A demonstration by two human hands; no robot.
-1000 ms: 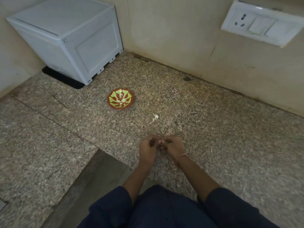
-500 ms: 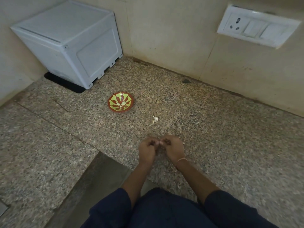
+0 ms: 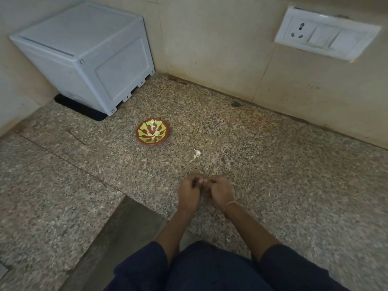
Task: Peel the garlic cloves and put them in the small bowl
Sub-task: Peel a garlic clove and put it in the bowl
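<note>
You have a clove pinched between both hands, just in front of you over the counter.

The clove (image 3: pixel 204 181) is almost hidden: only a pale speck shows where your fingertips meet, with your left hand (image 3: pixel 189 190) and right hand (image 3: pixel 222 191) both curled in tight around it. It is likely small, light and firm, with a dry papery skin that tears and a slick surface once bare. Hold the body with one hand and pick at the skin from the tip or root end with the other thumbnail. The small bowl (image 3: pixel 147 126) sits well ahead and to your left with a few peeled cloves (image 3: pixel 155 134) in it. A loose garlic piece (image 3: pixel 197 152) lies on the counter (image 3: pixel 273 175) between bowl and hands. Further back are a white box (image 3: pixel 88 53) and a wall socket (image 3: pixel 326 32).
</note>
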